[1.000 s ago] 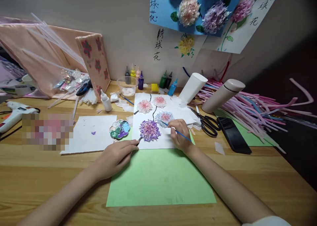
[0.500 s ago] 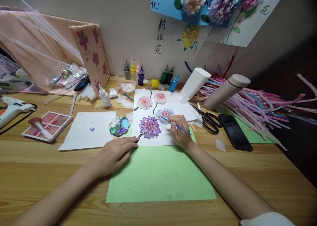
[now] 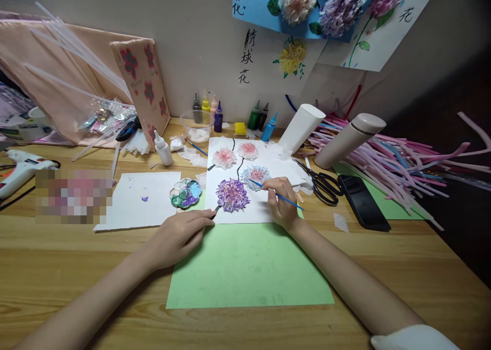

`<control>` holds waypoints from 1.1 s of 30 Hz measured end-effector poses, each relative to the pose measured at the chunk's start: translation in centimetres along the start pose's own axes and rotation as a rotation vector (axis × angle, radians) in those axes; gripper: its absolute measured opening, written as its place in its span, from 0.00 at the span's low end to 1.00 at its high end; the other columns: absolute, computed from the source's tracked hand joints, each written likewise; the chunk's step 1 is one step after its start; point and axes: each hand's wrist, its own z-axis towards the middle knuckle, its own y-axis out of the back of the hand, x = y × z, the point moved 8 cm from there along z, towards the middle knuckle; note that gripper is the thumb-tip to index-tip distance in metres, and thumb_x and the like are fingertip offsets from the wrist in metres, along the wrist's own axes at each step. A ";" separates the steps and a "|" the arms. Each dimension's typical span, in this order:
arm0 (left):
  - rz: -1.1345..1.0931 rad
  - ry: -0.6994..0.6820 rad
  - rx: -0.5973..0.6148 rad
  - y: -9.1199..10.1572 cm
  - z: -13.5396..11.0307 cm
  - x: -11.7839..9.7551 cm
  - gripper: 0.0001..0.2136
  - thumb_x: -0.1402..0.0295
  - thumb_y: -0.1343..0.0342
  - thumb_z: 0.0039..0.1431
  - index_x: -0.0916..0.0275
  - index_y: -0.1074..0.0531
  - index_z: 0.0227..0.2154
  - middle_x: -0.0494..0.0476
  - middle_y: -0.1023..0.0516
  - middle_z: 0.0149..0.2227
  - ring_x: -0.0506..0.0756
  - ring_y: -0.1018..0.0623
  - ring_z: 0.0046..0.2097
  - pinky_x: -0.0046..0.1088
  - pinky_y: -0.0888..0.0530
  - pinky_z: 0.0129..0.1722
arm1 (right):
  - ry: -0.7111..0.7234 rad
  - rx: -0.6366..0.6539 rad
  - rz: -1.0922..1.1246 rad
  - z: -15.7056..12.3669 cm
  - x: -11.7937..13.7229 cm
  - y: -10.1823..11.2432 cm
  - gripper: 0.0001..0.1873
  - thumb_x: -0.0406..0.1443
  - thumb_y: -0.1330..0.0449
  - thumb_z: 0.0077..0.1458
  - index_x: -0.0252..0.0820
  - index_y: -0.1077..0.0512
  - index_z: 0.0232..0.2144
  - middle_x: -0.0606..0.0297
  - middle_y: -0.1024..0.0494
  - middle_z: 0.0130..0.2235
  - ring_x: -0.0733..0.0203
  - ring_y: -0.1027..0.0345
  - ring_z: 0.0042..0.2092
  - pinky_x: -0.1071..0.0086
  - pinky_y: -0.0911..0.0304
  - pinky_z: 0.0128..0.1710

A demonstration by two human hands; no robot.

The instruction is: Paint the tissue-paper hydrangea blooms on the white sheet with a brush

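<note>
Head view of a wooden table (image 3: 76, 268), read from left to right. At the far left lies a white glue gun (image 3: 22, 167); a plain white sheet (image 3: 138, 206) lies toward the middle, with a flower-shaped paint palette (image 3: 185, 193) at its 3 o'clock, just beside its edge. The left hand (image 3: 174, 237) rests palm down at 6 o'clock of the palette, its fingers stretched forward and loosely together, gripping nothing; the fingertips (image 3: 205, 218) press on the lower left corner of the flower paper (image 3: 251, 214), where that paper overlaps a green sheet (image 3: 249, 268). On the flower paper, a purple flower (image 3: 232, 195) sits at 1 o'clock of the left hand, and a blue-and-pink flower (image 3: 256, 174) lies at 2 o'clock of the purple one (two pink flowers lie farther back on the same paper). The right hand (image 3: 283, 204) rests on the paper at 3 o'clock of the purple flower, its fingers closed in a pencil hold around a thin blue paintbrush (image 3: 258, 184). The brush slants toward 10 o'clock from the hand, and its tip touches the blue-and-pink flower. At 2 o'clock of the right hand lie black scissors (image 3: 324, 186), then a flat black case (image 3: 362, 202), a beige flask (image 3: 349, 140) lying tilted, and, at the far right, a heap of pink strips (image 3: 414, 166).
</note>
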 end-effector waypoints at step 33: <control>-0.039 0.000 -0.031 0.2 0.1 -0.2 0.15 0.76 0.57 0.60 0.61 0.30 0.45 0.57 0.27 0.52 0.54 0.27 0.52 0.30 0.29 0.50 | 0.146 0.192 0.142 0.9 6.2 -4.1 0.11 0.29 0.48 0.57 0.46 0.35 0.43 0.63 0.22 0.40 0.59 0.32 0.43 0.64 0.39 0.42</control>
